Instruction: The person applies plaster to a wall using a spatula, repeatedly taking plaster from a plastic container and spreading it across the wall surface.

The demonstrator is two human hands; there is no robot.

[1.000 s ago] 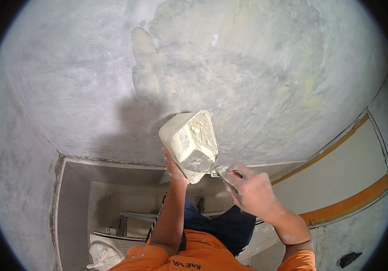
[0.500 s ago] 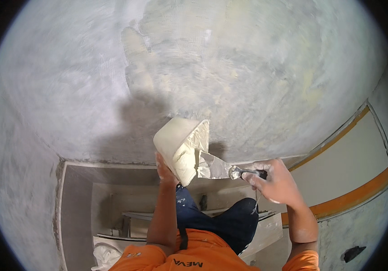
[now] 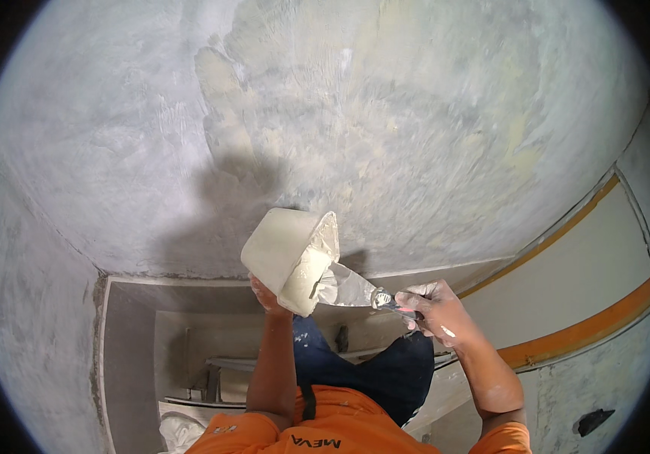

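Note:
A white plastic tub (image 3: 276,240) is tilted on its side, its mouth turned to the right, and cream-coloured putty (image 3: 307,272) shows inside. My left hand (image 3: 267,295) grips the tub from below and behind, with most of its fingers hidden by it. In my right hand (image 3: 432,309) is a putty knife (image 3: 353,287), fingers closed round its dark handle. The broad metal blade points left into the tub's mouth, and its tip is in the putty. White smears mark my right hand and wrist.
Ahead stands a grey wall (image 3: 385,144) with patchy skim coat. A recessed opening with a pale frame (image 3: 189,281) lies below it. On the right is a white panel with orange edging (image 3: 575,348). A white bag-like thing (image 3: 180,431) sits at lower left.
The tub has moved slightly left and has turned so more of its outside shows. My right hand has come a little left and lower, its grip on the putty knife shifted, blade still at the putty.

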